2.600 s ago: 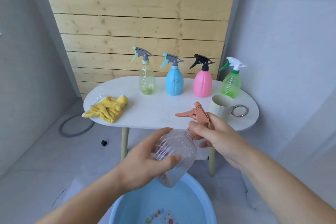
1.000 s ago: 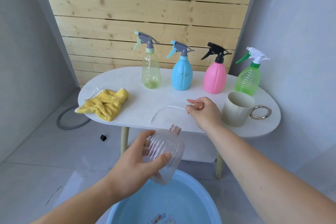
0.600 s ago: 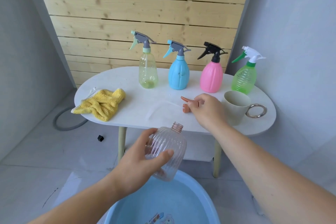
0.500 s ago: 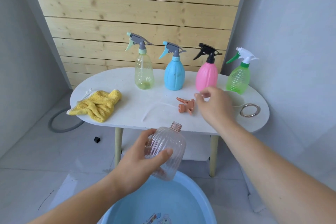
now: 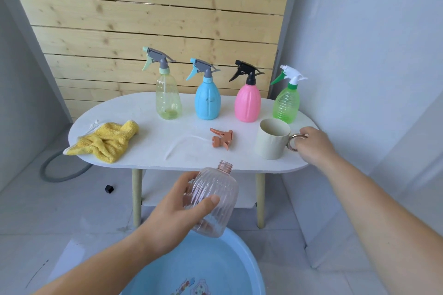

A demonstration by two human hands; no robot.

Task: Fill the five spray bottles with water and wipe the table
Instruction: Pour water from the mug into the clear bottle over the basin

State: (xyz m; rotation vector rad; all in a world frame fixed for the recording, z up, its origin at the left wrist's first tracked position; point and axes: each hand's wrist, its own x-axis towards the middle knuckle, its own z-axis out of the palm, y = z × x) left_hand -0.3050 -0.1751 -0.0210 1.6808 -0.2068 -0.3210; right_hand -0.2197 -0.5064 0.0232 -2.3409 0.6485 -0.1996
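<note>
Nearest us, over the basin (image 5: 242,263), our left hand (image 5: 172,218) holds the uncapped bottle (image 5: 215,199) neck up, its grip wrapped round the ribbed body. We judge that filling this bottle is the step in hand. Next, the cup must scoop water and pour it into that narrow neck without spilling. On the counter (image 5: 148,127), our right hand (image 5: 314,146) pinches the cup (image 5: 271,141) by its ring handle, fingers curled. The spray head (image 5: 221,139) lies near the cup. The cloth (image 5: 105,141) lies to the left, and four capped bottles (image 5: 207,103) stand beyond.

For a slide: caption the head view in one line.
Left hand holds uncapped clear bottle above basin; right hand grips mug handle.
</note>
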